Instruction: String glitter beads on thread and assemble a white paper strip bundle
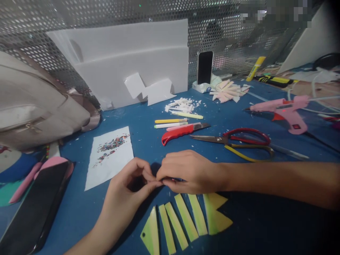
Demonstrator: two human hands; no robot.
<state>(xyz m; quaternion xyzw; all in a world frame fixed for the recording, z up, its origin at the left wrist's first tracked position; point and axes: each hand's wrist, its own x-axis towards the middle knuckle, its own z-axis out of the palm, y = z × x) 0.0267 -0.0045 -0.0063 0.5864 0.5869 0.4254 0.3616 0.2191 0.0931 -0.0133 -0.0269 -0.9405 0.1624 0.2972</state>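
Note:
My left hand (pixel 135 182) and my right hand (pixel 187 171) meet fingertip to fingertip above the blue table. Both are closed in a pinch, and whatever lies between the fingertips is too small or too hidden to name. Just below them lies a fish shape cut into strips: a pointed head piece (pixel 152 230) with a black dot, several green-yellow strips (pixel 176 226), and a notched tail piece (pixel 216 214). Left of my hands is a white paper sheet (pixel 92 173) with a scatter of coloured glitter flakes (pixel 113 147) on it.
Beyond my hands lie a red-handled knife (pixel 177 134), markers (pixel 170 121), scissors (pixel 212 139) and white scraps (pixel 182 105). A pink glue gun (pixel 288 108) rests at right. A black phone (pixel 37 205) and a pale bag (pixel 37 102) are at left; another phone (pixel 205 67) stands behind.

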